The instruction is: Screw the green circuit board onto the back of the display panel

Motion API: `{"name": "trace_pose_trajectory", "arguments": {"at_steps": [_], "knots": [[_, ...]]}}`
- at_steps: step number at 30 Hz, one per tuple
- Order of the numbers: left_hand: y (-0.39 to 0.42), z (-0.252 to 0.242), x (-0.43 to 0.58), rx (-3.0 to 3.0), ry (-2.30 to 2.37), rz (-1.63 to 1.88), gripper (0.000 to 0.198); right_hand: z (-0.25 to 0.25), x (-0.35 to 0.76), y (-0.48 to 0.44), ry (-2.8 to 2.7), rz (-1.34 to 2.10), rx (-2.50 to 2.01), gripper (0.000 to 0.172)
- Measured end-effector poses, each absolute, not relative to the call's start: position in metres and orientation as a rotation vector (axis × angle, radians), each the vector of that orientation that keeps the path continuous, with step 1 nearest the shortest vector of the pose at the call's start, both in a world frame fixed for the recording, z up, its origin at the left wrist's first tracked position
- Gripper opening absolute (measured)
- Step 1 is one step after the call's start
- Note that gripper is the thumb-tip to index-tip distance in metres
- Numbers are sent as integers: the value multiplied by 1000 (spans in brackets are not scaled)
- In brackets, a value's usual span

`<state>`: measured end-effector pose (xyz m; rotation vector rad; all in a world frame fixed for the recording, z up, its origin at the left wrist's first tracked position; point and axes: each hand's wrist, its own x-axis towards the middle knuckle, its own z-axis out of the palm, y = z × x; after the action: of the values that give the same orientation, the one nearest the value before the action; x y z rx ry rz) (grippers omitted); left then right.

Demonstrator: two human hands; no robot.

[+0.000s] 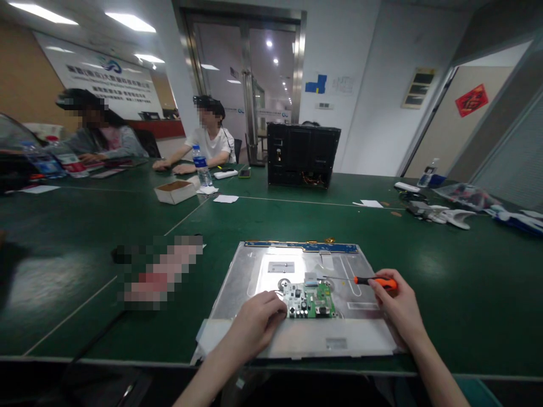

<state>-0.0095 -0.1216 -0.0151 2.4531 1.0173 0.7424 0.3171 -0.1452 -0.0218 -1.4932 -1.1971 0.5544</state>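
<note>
A flat metal display panel (237, 302) lies back-up in front of me, with a blue strip board (331, 247) along its far edge. On its middle sits a green circuit board (316, 297), joined to a flat ribbon cable (311, 278). My left hand (261, 319) rests at the board's left edge, fingers curled together; whatever they pinch is hidden. In my right hand (401, 305) is a screwdriver (377, 281) with an orange and black handle. Its thin shaft points left over the panel, the tip close to the ribbon cable, and I cannot tell whether it touches.
A black monitor housing (303, 152) stands across the green table (466, 282). Left of it are a water bottle (201, 167) and an open box (176, 191). A blurred-out object (165, 271) lies left. Tools and bags (441, 213) lie right. Two people sit far left.
</note>
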Motion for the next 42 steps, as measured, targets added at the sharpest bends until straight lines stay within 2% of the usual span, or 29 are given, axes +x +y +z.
{"name": "trace_pose_trajectory", "arguments": {"at_steps": [16, 20, 24, 30, 42], "knots": [[-120, -13, -10, 2374, 1009, 702, 13, 54, 238, -98, -1424, 718, -1128, 36], [-119, -13, -10, 2344, 1047, 694, 12, 67, 216, -90, -1581, 642, -1033, 30], [-118, -16, -11, 2351, 1048, 702, 14, 64, 197, -85, -1699, 655, -931, 25], [-118, -18, -11, 2341, 1059, 702, 11, 50, 189, -92, -1707, 490, -880, 19], [-121, -11, -10, 2304, 1049, 689, 11, 39, 184, -98, -1803, 336, -849, 22]]}}
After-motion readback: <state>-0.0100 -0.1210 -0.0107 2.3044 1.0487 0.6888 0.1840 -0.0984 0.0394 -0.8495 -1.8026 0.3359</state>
